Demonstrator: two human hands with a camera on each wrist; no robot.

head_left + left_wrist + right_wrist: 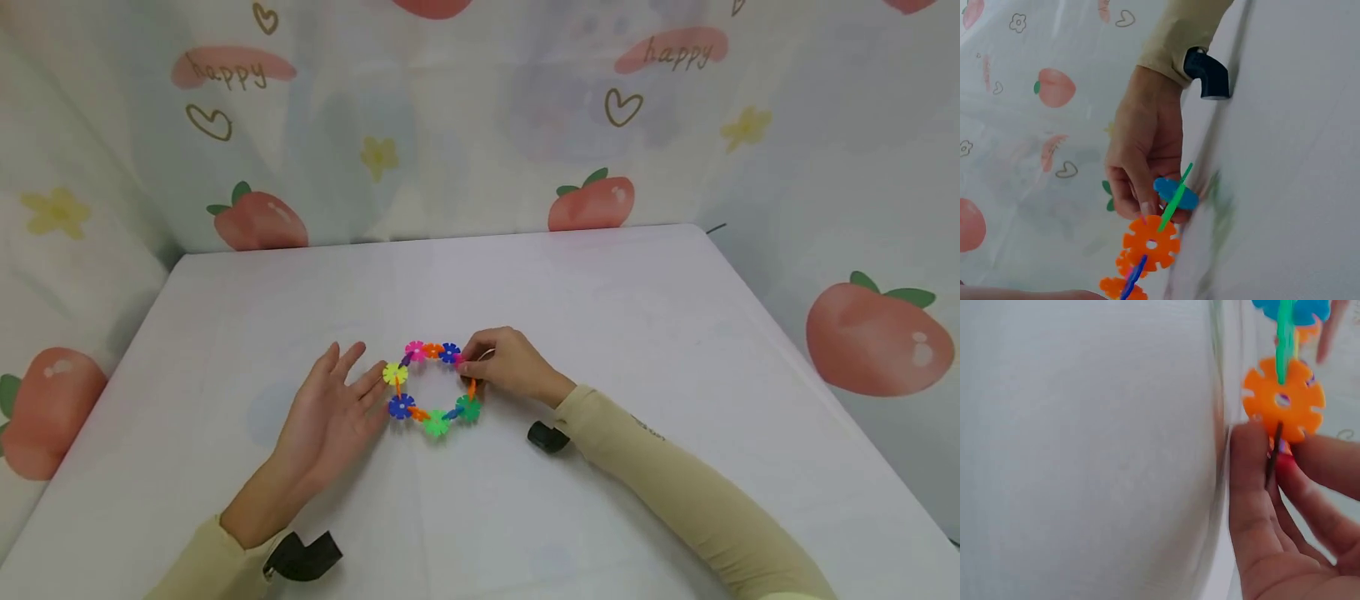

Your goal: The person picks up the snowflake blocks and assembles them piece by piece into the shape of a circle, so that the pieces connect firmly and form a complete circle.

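Observation:
A ring of interlocking snowflake discs [402, 407] in yellow, blue, green, orange and pink is held up over the white table. My right hand [510, 362] pinches it at its right side between thumb and fingers. In the right wrist view an orange disc [1302, 394] shows just above the fingertips, and a dark disc seen edge-on stands between them. My left hand [330, 417] lies spread with its palm turned up at the ring's left. Its fingertips are close to the yellow disc [394, 374]; whether they touch it I cannot tell.
The white table [637, 317] spreads under both arms. Behind it and at both sides hangs a curtain [480, 108] printed with fruit, hearts and flowers. A black elbow-shaped piece [303, 557] sits at the left wrist, another black piece [547, 437] at the right wrist.

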